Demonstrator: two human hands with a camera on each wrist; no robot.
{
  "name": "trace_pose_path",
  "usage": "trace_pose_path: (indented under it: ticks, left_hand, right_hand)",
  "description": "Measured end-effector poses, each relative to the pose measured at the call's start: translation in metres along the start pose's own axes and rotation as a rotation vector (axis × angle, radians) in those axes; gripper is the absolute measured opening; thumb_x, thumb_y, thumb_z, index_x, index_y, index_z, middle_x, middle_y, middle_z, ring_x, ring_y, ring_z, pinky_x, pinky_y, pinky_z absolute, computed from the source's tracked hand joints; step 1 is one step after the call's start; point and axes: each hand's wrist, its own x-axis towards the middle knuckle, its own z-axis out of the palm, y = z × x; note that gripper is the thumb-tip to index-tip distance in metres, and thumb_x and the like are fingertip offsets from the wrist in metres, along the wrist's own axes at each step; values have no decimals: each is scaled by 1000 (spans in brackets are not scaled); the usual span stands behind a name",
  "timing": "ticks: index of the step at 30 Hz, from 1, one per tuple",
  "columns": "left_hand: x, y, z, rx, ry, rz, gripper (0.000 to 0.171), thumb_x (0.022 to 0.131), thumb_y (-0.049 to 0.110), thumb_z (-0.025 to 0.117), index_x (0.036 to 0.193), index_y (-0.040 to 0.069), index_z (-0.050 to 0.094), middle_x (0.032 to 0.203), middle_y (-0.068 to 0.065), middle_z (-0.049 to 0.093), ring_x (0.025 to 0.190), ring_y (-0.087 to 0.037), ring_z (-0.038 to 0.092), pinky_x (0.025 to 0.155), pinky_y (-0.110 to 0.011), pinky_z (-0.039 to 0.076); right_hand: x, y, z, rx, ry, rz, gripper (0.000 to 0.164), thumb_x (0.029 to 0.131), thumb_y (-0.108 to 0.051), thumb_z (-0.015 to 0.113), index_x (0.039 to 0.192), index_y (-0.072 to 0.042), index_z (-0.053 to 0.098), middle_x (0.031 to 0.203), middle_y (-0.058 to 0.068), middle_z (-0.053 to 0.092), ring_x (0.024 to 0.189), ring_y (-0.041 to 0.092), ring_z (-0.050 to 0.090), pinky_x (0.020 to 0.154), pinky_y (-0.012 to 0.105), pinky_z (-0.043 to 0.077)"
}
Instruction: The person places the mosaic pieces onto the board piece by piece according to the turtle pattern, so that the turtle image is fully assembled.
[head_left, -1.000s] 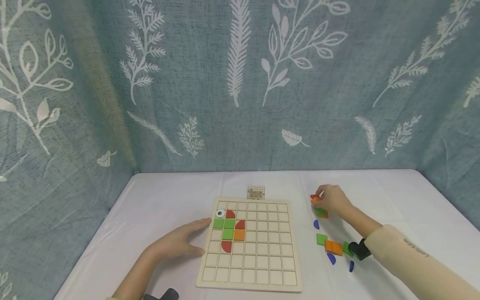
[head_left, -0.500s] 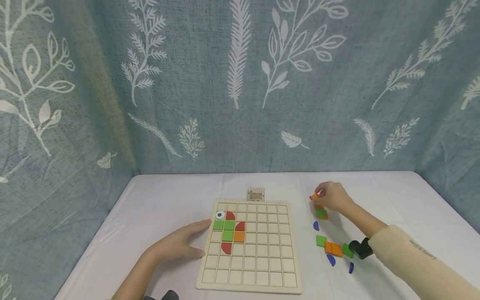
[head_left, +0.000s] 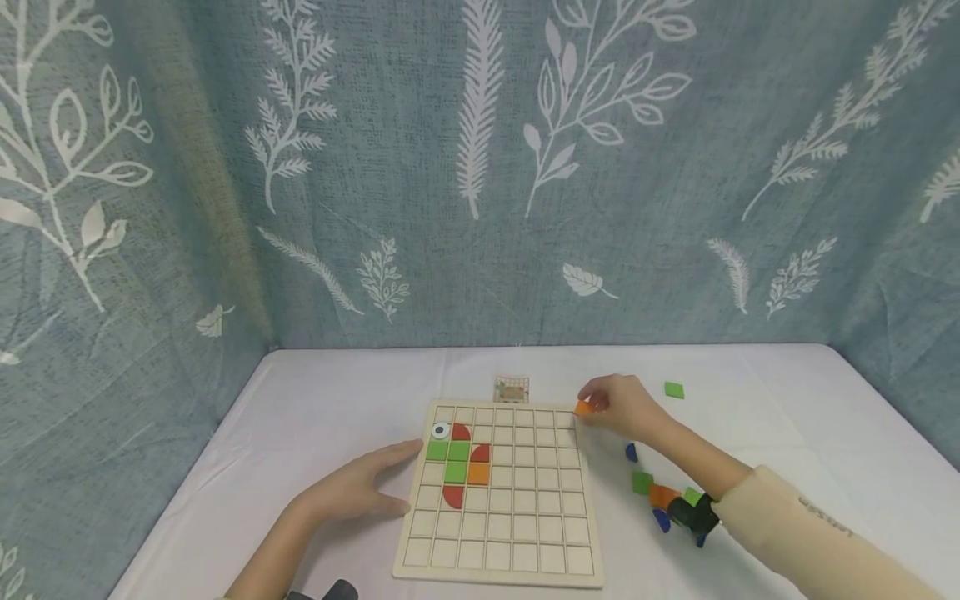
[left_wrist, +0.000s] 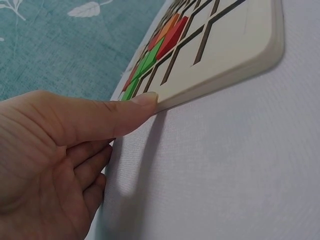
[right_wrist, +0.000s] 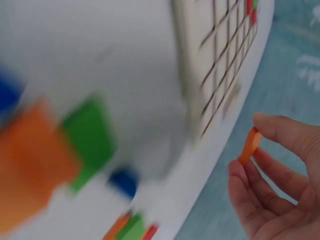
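My right hand [head_left: 626,408] pinches an orange tile [head_left: 585,407] between thumb and fingertips, at the far right corner of the wooden grid board [head_left: 525,508]. In the right wrist view the tile [right_wrist: 250,146] shows edge-on between the thumb and fingers. My left hand [head_left: 360,483] lies with relaxed, spread fingers along the board's left edge; in the left wrist view its thumb [left_wrist: 145,99] touches the rim. On the board sit a round eye piece [head_left: 440,431], several green squares [head_left: 455,472], several red quarter-round pieces [head_left: 453,497] and an orange square [head_left: 477,473].
Loose pieces lie right of the board: a green square [head_left: 642,482], orange tiles [head_left: 662,496] and blue rounded pieces [head_left: 661,521], partly behind the right wrist's black camera [head_left: 693,512]. Farther back is another green square [head_left: 674,390]. A small picture card [head_left: 512,389] lies behind the board.
My right hand has taken the orange tile from the pile at the far right and moved left to the board's corner. A green square it covered now shows. My left hand stays put.
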Motion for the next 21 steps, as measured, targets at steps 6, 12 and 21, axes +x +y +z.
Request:
trace_pose_path:
  ticks: [6, 12, 21]
  left_hand:
    - [1, 0, -1, 4, -4, 14, 80, 66, 18, 78, 137, 6, 43, 144, -16, 38, 135, -39, 27, 109, -55, 22]
    - [1, -2, -2, 2, -15, 32, 80, 67, 19, 78, 138, 6, 43, 144, -16, 37, 135, -38, 27, 110, -55, 22]
    - [1, -4, -2, -11, -24, 37, 79, 69, 18, 77, 138, 5, 42, 144, -17, 37, 135, -39, 26, 109, -55, 23]
  right_hand:
    - [-3, -38, 23, 56, -66, -105, 21, 75, -9, 75, 94, -3, 68, 81, 1, 64, 73, 12, 56, 64, 21, 49]
    - [-8, -70, 49, 106, -173, -248, 23, 75, -9, 74, 97, -3, 69, 89, 2, 67, 79, 13, 60, 69, 20, 51]
    - [-9, -94, 78, 151, -251, -323, 27, 73, -17, 78, 96, -4, 70, 89, -1, 68, 77, 3, 57, 69, 14, 49]
